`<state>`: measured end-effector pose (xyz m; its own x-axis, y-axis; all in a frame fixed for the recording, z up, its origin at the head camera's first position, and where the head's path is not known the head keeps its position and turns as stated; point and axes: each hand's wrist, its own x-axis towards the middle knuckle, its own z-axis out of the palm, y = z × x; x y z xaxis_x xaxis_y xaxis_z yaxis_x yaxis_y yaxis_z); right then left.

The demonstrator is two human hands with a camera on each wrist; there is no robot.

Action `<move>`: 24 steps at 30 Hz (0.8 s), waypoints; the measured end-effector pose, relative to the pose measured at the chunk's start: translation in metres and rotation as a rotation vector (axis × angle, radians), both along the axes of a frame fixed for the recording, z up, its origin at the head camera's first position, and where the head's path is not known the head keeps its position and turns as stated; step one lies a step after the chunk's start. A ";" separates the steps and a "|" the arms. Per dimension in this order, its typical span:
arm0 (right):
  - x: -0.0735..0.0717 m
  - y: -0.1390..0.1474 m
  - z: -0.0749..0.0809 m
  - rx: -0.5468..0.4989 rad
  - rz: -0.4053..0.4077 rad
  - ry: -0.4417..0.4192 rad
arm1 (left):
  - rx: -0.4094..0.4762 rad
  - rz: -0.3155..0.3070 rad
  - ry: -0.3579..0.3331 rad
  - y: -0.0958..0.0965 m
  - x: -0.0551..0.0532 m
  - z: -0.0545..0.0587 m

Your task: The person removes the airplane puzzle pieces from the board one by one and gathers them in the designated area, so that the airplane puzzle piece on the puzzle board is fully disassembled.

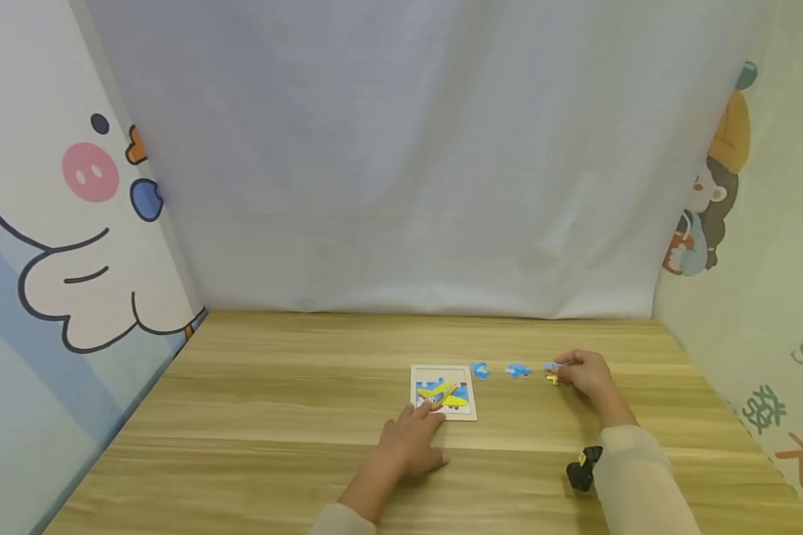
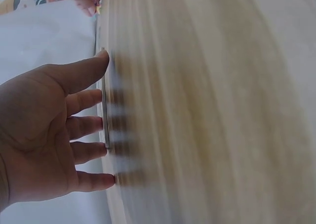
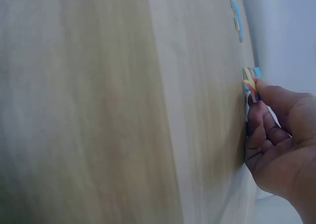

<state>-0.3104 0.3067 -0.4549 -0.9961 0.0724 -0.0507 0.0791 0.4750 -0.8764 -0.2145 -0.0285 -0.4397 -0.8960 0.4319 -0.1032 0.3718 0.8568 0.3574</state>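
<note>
A square puzzle board (image 1: 444,420) with a pale frame lies on the table, partly filled with pieces forming a yellow airplane on blue. My left hand (image 1: 410,442) rests at its near edge, fingers spread and fingertips touching the frame; in the left wrist view the hand (image 2: 44,130) shows its open palm. To the right, my right hand (image 1: 585,374) pinches a puzzle piece (image 3: 252,84), coloured blue, yellow and red, between thumb and fingers. Two loose blue puzzle pieces lie between board and right hand: one (image 1: 480,371) beside the frame, another (image 1: 518,370) farther right.
The wood-grain table (image 1: 254,416) runs back to a grey-white curtain (image 1: 388,163). Printed cartoon panels stand on the left (image 1: 60,186) and right (image 1: 743,312). A small black device (image 1: 582,469) is beside the right sleeve.
</note>
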 end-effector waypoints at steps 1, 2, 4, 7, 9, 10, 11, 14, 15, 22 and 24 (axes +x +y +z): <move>0.000 0.000 0.000 0.014 -0.001 -0.004 | -0.003 0.001 -0.001 0.000 0.000 0.001; -0.001 0.000 0.000 0.035 -0.003 -0.006 | -0.004 0.001 -0.001 0.000 0.000 0.001; 0.000 -0.001 0.001 0.080 -0.012 -0.009 | -0.011 0.000 0.002 0.000 0.000 0.002; 0.000 -0.001 0.002 0.114 -0.017 -0.013 | -0.027 -0.005 0.012 0.000 0.000 0.003; 0.000 -0.001 0.003 0.117 -0.022 -0.009 | -0.029 -0.006 0.017 -0.001 0.000 0.003; 0.001 0.000 0.003 0.111 -0.025 -0.008 | -0.029 -0.007 0.018 -0.001 0.001 0.002; 0.001 0.000 0.002 0.111 -0.026 -0.008 | -0.030 -0.008 0.019 -0.001 0.001 0.002; 0.002 0.000 0.003 0.124 -0.028 -0.003 | -0.028 -0.008 0.019 -0.002 0.001 0.002; 0.002 0.000 0.003 0.128 -0.023 -0.006 | -0.025 -0.008 0.017 -0.002 0.001 0.002; 0.011 -0.009 0.017 0.039 0.069 0.001 | -0.016 -0.015 0.021 -0.002 -0.002 0.004; 0.016 -0.010 0.020 0.033 0.101 0.003 | -0.024 -0.015 0.019 -0.002 -0.002 0.005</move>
